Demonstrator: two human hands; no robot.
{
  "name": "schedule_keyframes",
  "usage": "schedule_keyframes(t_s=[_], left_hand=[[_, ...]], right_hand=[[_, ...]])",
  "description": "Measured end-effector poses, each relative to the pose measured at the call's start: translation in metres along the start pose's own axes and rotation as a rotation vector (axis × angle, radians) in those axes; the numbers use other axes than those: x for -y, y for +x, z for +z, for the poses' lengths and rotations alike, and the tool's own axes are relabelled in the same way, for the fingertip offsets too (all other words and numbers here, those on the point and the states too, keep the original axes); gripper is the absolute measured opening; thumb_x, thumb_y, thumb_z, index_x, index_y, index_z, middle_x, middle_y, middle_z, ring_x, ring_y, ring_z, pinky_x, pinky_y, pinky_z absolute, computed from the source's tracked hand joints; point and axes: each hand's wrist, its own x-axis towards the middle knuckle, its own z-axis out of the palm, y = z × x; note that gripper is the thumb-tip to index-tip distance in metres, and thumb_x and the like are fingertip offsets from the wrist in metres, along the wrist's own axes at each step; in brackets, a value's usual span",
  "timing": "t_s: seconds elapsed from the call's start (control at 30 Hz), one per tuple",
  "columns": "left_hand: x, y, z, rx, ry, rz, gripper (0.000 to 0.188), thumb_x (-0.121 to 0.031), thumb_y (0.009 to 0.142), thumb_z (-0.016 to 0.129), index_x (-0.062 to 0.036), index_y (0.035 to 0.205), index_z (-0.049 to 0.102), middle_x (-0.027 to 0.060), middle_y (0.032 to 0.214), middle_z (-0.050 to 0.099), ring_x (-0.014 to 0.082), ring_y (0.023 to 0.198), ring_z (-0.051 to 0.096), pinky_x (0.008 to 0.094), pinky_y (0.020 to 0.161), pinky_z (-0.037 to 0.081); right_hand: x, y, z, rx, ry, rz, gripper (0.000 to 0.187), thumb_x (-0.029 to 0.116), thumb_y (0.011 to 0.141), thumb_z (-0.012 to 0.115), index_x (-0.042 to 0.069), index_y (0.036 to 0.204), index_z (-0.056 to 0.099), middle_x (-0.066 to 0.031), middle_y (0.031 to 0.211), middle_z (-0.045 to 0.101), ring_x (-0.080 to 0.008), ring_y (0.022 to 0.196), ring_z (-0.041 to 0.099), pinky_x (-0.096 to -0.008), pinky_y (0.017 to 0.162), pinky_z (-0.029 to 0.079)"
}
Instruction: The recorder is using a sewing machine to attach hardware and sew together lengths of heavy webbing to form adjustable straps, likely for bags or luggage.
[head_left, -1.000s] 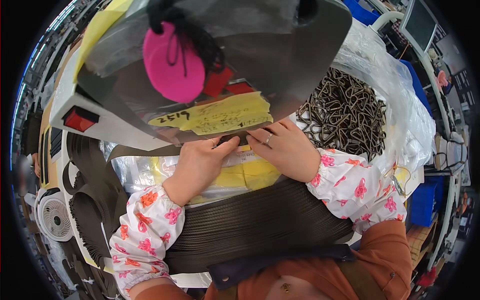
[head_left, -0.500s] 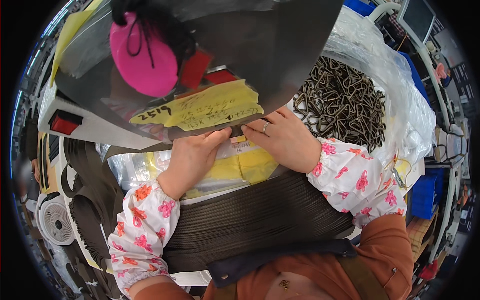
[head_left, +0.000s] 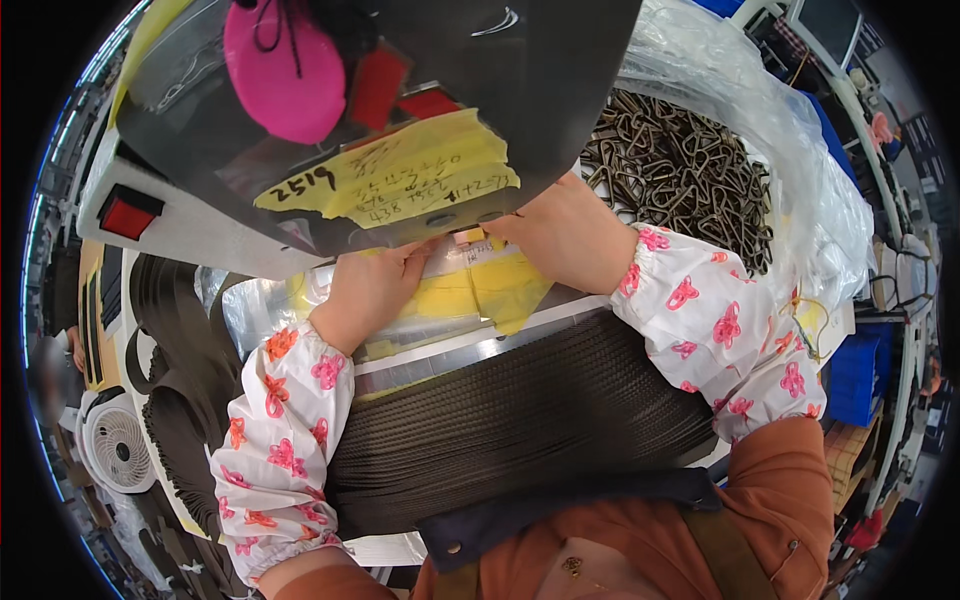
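My left hand (head_left: 365, 295) and my right hand (head_left: 570, 235) reach under the front edge of a dark machine cover (head_left: 560, 90). Both appear closed, fingers curled in, with the fingertips partly hidden by the cover; whatever they hold does not show. Just below the hands lies a work plate patched with yellow tape (head_left: 505, 285). Between my forearms spreads a wide stack of dark webbing straps (head_left: 520, 410). More dark webbing (head_left: 170, 320) hangs in loops at the left. Right of my right hand is a heap of bronze-coloured metal triangle rings (head_left: 685, 170).
Clear plastic sheeting (head_left: 815, 190) surrounds the rings. A yellow handwritten note (head_left: 400, 170) and a pink oval piece (head_left: 285, 75) sit on the cover. A red switch (head_left: 130, 213) is on the machine's left side. A white fan (head_left: 120, 445) stands lower left, a blue bin (head_left: 855, 375) right.
Both hands have moved slightly up and farther under the cover, hiding their fingertips more. The cover appears shifted up and left in view. More of the yellow-taped plate shows.
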Motion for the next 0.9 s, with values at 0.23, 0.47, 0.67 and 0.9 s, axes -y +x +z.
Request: schedule_keyframes(t_s=[0.23, 0.47, 0.67, 0.9], left_hand=[[0.02, 0.0, 0.011, -0.012, 0.067, -0.057, 0.021, -0.025, 0.088, 0.054, -0.0171, 0.103, 0.066, 0.0078, 0.085, 0.066, 0.0224, 0.069, 0.063, 0.0317, 0.059, 0.049], [0.021, 0.001, 0.012, -0.122, 0.072, 0.072, 0.02, -0.019, 0.087, 0.059, -0.0128, 0.105, 0.066, 0.009, 0.087, 0.067, 0.0211, 0.075, 0.064, 0.0281, 0.069, 0.049], [0.003, -0.002, 0.0, 0.065, 0.134, -0.093, 0.021, -0.017, 0.087, 0.056, -0.0141, 0.107, 0.064, 0.0101, 0.092, 0.066, 0.0252, 0.078, 0.065, 0.0294, 0.067, 0.05], [-0.013, -0.006, -0.012, 0.03, 0.068, 0.264, 0.009, -0.006, 0.078, 0.058, -0.0037, 0.087, 0.058, 0.0093, 0.11, 0.058, 0.0275, 0.086, 0.059, 0.0337, 0.065, 0.05]], right_hand=[[-0.002, 0.001, 0.002, -0.01, 0.038, 0.017, 0.024, 0.013, 0.076, 0.053, 0.012, 0.1, 0.061, 0.002, 0.115, 0.056, -0.0141, 0.098, 0.054, -0.0342, 0.087, 0.038], [-0.002, 0.0, 0.005, -0.041, 0.076, 0.036, 0.029, 0.012, 0.077, 0.053, 0.011, 0.105, 0.059, 0.0003, 0.115, 0.056, -0.0159, 0.104, 0.052, -0.0353, 0.09, 0.037], [0.0, 0.0, 0.001, -0.026, 0.088, 0.035, 0.028, 0.012, 0.077, 0.053, 0.008, 0.104, 0.058, -0.0021, 0.111, 0.056, -0.0175, 0.104, 0.052, -0.0354, 0.09, 0.037], [0.018, -0.006, -0.013, -0.069, 0.163, -0.001, 0.025, 0.012, 0.072, 0.055, 0.004, 0.095, 0.06, -0.0046, 0.106, 0.058, -0.0187, 0.098, 0.053, -0.0325, 0.085, 0.04]])
